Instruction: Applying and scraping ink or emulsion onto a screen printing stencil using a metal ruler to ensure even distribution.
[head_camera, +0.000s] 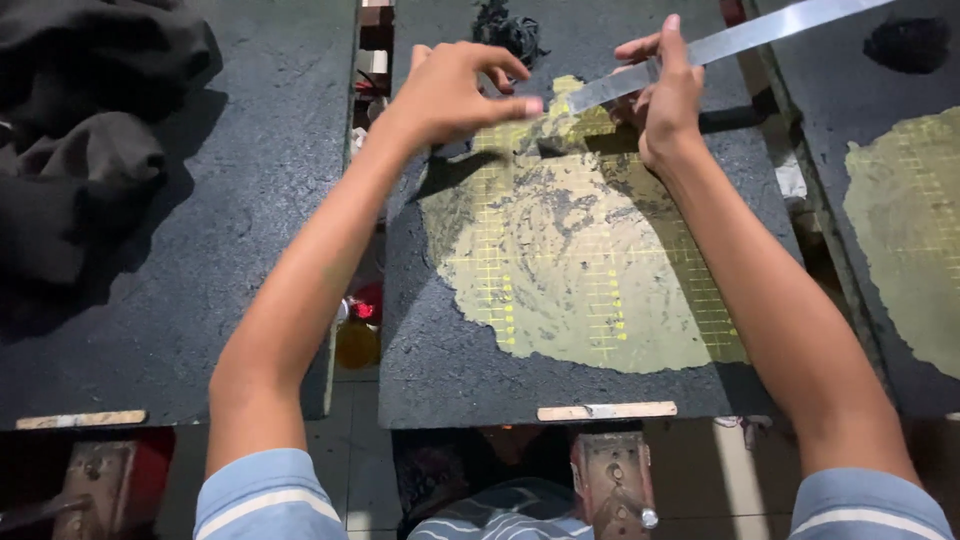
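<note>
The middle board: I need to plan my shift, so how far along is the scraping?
Done: a wide yellow gridded patch shows bare on the middle board. In hand: the right hand holds a metal blade at the patch's top edge, the left hand beside it. Left: black coating rings the patch, with grey smears inside.

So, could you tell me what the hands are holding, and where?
The right hand grips a long flat metal strip near its lower end; the left hand holds nothing visible.

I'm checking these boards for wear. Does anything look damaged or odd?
Yes: the middle board has its dark coating scraped off in a ragged yellow gridded patch. The right hand holds a metal strip there.
</note>
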